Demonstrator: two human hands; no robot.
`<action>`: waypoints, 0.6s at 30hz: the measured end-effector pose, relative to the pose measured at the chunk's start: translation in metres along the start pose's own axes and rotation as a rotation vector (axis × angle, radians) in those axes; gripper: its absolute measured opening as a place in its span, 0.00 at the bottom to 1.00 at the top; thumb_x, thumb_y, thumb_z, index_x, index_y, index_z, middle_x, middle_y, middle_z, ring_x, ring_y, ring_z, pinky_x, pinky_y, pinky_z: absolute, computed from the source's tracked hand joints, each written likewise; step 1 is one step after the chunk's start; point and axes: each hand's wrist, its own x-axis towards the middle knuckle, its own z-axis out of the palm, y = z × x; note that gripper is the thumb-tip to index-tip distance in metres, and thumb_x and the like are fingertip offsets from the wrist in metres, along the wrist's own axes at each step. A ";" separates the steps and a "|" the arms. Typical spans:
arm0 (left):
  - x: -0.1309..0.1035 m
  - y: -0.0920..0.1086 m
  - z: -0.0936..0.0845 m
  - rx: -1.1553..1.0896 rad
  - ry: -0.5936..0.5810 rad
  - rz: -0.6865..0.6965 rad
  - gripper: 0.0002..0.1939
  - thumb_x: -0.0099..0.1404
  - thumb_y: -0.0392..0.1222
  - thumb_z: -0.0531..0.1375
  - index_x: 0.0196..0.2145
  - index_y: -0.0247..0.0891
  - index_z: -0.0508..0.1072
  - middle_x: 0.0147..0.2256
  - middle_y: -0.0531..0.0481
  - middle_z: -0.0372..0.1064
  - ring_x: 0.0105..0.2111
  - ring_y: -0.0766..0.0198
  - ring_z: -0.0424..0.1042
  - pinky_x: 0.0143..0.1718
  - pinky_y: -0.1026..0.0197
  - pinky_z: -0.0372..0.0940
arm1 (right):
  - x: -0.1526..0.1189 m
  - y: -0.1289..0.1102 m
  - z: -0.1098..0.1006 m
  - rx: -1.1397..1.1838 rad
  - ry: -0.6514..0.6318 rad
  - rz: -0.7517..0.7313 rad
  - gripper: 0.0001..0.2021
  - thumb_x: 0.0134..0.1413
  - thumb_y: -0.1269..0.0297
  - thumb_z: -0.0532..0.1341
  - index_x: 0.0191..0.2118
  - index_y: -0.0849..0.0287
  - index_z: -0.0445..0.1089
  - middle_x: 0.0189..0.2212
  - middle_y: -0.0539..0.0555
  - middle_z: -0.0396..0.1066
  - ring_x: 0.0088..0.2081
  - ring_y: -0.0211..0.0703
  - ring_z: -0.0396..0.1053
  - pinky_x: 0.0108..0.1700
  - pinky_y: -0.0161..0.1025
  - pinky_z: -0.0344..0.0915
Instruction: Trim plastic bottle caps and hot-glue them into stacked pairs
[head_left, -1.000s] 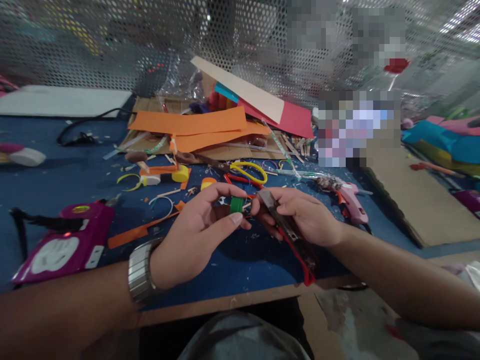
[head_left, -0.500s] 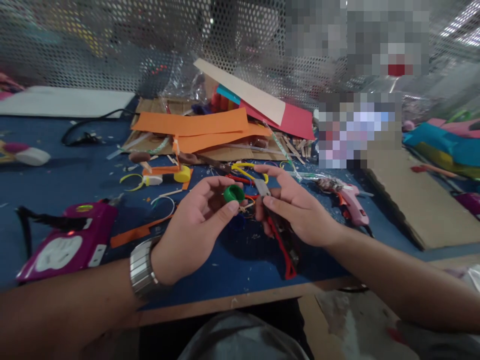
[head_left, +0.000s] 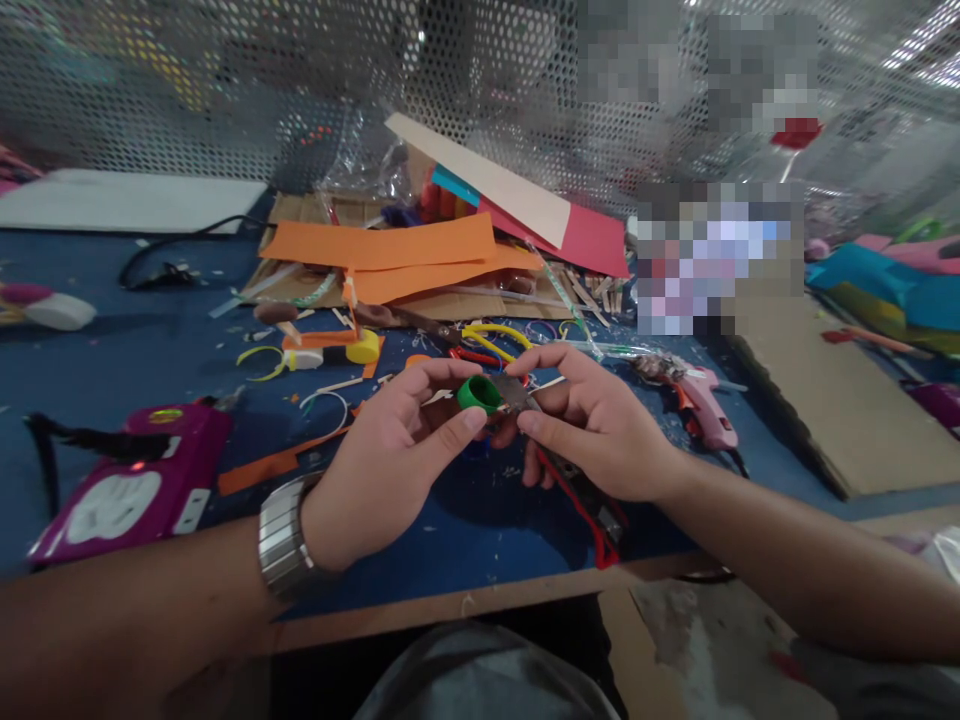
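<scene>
Between the thumb and fingers of my left hand [head_left: 397, 440] is a small green bottle cap [head_left: 478, 396], its hollow side turned towards me. My right hand [head_left: 600, 425] grips a red-and-black utility knife [head_left: 581, 490]. The flat grey blade end [head_left: 511, 392] of the knife reaches the cap's right side; whether it touches or cuts the rim I cannot tell. Both hands are close together above the blue tabletop [head_left: 420, 560]. Just beyond the fingers lie scissors [head_left: 495, 340] with yellow and red handles.
A pink glue gun [head_left: 705, 405] lies to the right, near a cardboard sheet [head_left: 847, 400]. At the left stands a purple box [head_left: 135, 490] with a cable. Orange paper strips [head_left: 390, 250] lie on cardboard at the back, before a perforated metal screen [head_left: 247, 100].
The knife has swung so that its blade end now meets the cap's right side. Its lower end has shifted right. The cap has moved slightly right and tilted, and both hands are closer together.
</scene>
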 end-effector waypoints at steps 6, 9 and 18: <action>0.000 -0.003 -0.003 0.012 -0.006 -0.018 0.22 0.72 0.52 0.76 0.57 0.41 0.79 0.44 0.45 0.87 0.42 0.54 0.86 0.48 0.50 0.80 | -0.003 0.000 0.002 -0.047 0.000 0.003 0.18 0.72 0.56 0.70 0.58 0.51 0.66 0.38 0.52 0.85 0.24 0.40 0.80 0.26 0.37 0.76; 0.000 -0.005 -0.005 -0.017 0.036 -0.022 0.22 0.71 0.53 0.77 0.56 0.41 0.80 0.42 0.48 0.87 0.42 0.55 0.87 0.48 0.52 0.80 | -0.004 0.000 0.002 -0.061 0.003 -0.011 0.17 0.72 0.58 0.70 0.58 0.51 0.66 0.39 0.52 0.85 0.24 0.40 0.80 0.26 0.36 0.76; 0.000 -0.006 -0.004 -0.038 0.055 -0.077 0.23 0.70 0.54 0.77 0.55 0.40 0.80 0.42 0.47 0.88 0.42 0.55 0.88 0.49 0.51 0.81 | -0.005 0.000 0.002 -0.107 0.009 -0.042 0.17 0.73 0.58 0.70 0.58 0.54 0.67 0.40 0.55 0.87 0.24 0.37 0.78 0.24 0.33 0.74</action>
